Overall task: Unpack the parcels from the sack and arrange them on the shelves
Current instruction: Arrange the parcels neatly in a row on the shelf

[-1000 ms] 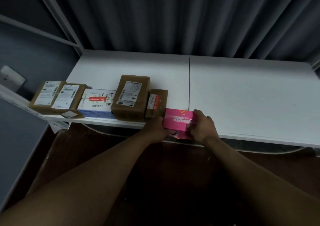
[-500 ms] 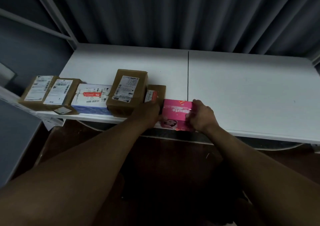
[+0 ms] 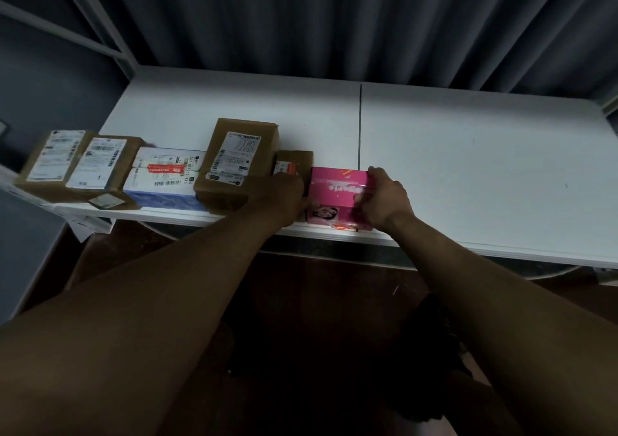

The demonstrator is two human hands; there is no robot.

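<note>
At the near edge of the white shelf [image 3: 468,174], I see both hands working around a pink box [image 3: 337,189]. My left hand [image 3: 284,198] sits at the box's left side, in front of a small brown parcel [image 3: 294,163]. Its fingers are turned away from the camera, so I cannot tell whether they are curled, or whether they touch the box or the parcel. The small brown parcel is mostly hidden behind that hand; only its top and a red-and-white label show. My right hand [image 3: 384,198] grips the right end of the pink box, fingers curled over its top edge and right side, which they cover.

The pink box rests on the shelf at the near edge, just right of the small brown parcel. Its top is bright pink with pale lettering too blurred to read. Its near face carries a small printed picture and a red mark at the lower edge.

Left of it stands a row: a tall brown carton [image 3: 239,164] with a white label, a white-and-blue box [image 3: 165,179] with a red strip, then two brown labelled parcels [image 3: 73,164] side by side. Label text is illegible. A grey curtain [image 3: 334,20] hangs behind the shelf. The area below the shelf is dark and indistinct.
</note>
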